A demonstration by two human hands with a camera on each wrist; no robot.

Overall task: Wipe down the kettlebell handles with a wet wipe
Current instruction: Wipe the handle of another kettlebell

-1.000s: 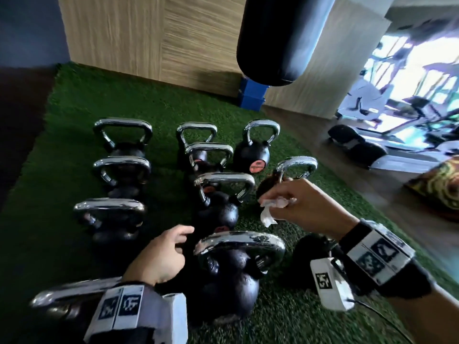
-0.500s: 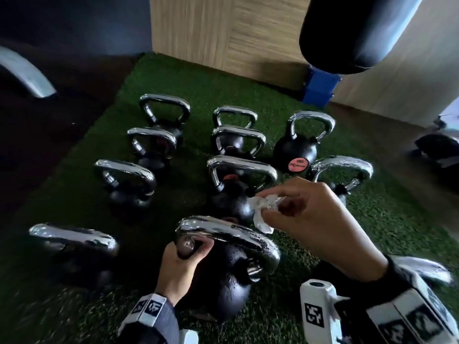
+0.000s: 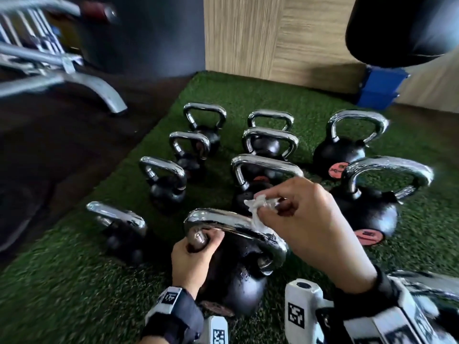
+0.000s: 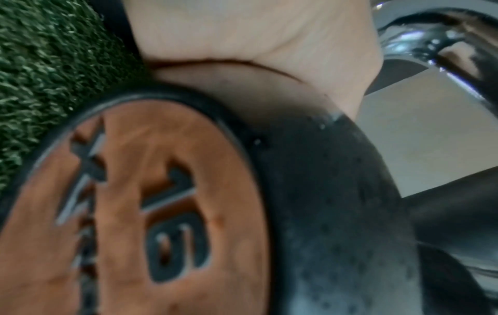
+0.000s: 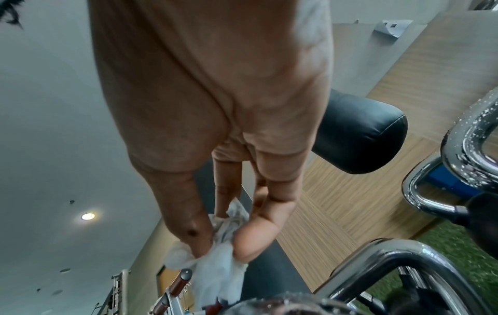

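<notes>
Several black kettlebells with chrome handles stand in rows on green turf. The nearest kettlebell has a wet chrome handle. My left hand grips that handle's left leg. My right hand pinches a crumpled white wet wipe between thumb and fingers, and the wipe hangs onto the top bar of the same handle. The right wrist view shows the wet wipe held at the fingertips. In the left wrist view the kettlebell fills the frame, showing an orange weight label.
A black punching bag hangs at the upper right above a blue block. A wood-panelled wall stands behind the turf. Grey metal gym equipment sits on the dark floor at the upper left.
My left hand moved onto the nearest kettlebell's handle and gripped its left leg. My right hand brought the wipe from the far right kettlebell onto this handle. The head view swung left.
</notes>
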